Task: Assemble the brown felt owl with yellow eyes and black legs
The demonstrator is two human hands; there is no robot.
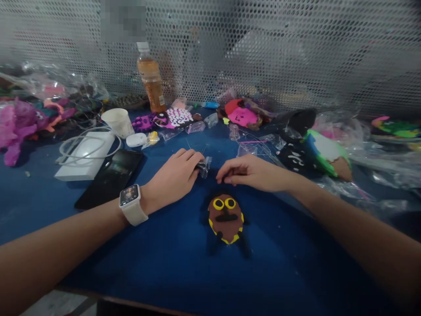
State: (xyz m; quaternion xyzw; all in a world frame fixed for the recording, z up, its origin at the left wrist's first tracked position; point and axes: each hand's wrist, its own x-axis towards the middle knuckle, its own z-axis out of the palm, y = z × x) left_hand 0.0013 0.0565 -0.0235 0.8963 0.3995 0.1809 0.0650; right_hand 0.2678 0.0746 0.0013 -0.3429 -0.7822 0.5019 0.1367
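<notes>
My left hand (180, 172), with a watch on its wrist, is closed around a small clear plastic packet (204, 166) with something black inside. To its right, my right hand (248, 173) has its fingers curled and the tips pinched together; whatever they may hold is too small and dark to make out. Just below the hands, a flat clay figure (226, 224) lies on the blue table. It has a brown body, yellow-ringed eyes, a black mouth, yellow patches along its edge and black limbs. Neither hand touches the figure.
A dark phone (112, 177), a white box (87, 156) with a coiled cable and a paper cup (117, 123) stand at left. A drink bottle (151, 81) is behind. Coloured clay pieces and plastic wrappers line the back, before a perforated metal panel (263, 48).
</notes>
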